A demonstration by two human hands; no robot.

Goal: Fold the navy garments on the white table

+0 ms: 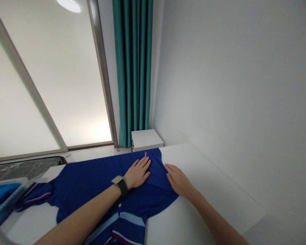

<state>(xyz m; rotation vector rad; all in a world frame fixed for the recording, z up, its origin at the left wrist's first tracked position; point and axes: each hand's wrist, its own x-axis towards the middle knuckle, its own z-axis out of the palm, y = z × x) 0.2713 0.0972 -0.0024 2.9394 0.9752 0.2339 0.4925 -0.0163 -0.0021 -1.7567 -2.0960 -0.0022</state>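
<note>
A dark-blue shirt (89, 180) lies spread over the white table, with a button placket, a light-blue band and cuffs striped in red and white. My left hand (137, 173), with a smartwatch on the wrist, rests flat on the fabric, fingers stretched out, just below a small striped tab. At the shirt's right edge is my right hand (178, 179), its fingers extended and touching the cloth border, the thumb slightly apart. The shirt's lower part runs out of view at the bottom, partly behind my left forearm.
The white table (206, 170) meets a plain wall on the right. Beyond its far edge stand a small white cabinet (146, 139) and a green curtain (135, 68). At the left are a clear plastic bin (11, 200) with blue cloth inside and frosted sliding doors (56, 75).
</note>
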